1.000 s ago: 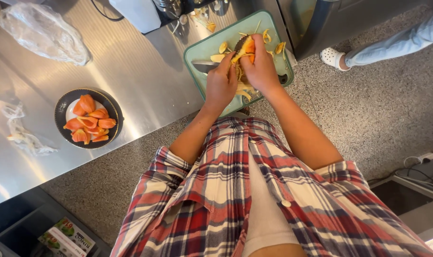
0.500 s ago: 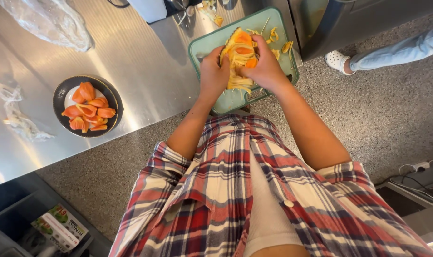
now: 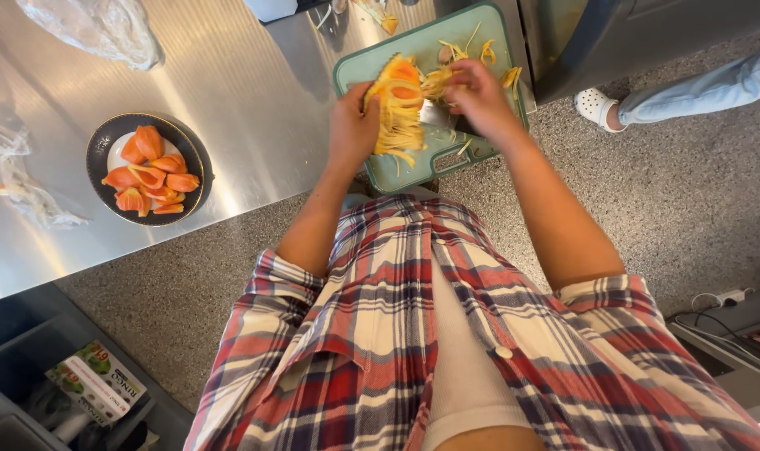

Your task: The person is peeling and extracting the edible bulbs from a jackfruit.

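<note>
My left hand (image 3: 352, 127) grips a chunk of orange jackfruit (image 3: 397, 104) with pale yellow stringy fibres, held over a teal cutting board (image 3: 413, 167). To its right, my right hand (image 3: 477, 93) pinches a tuft of the yellow fibres, pulled a little away from the chunk. Loose yellow scraps (image 3: 509, 77) lie on the board's far end. A knife blade (image 3: 436, 117) shows partly between my hands, on the board.
A dark plate (image 3: 98, 156) of orange fruit pods (image 3: 149, 171) sits on the steel counter (image 3: 246, 108) to the left. Crumpled plastic bags (image 3: 92, 25) lie at the far left. Another person's leg and white shoe (image 3: 593, 104) stand at the right. A printed packet (image 3: 96, 380) lies in a bin below.
The fruit chunk has been turned fibres up and lifted toward the left; my right hand has come off it, drawing fibres to the right. The view has shifted slightly.
</note>
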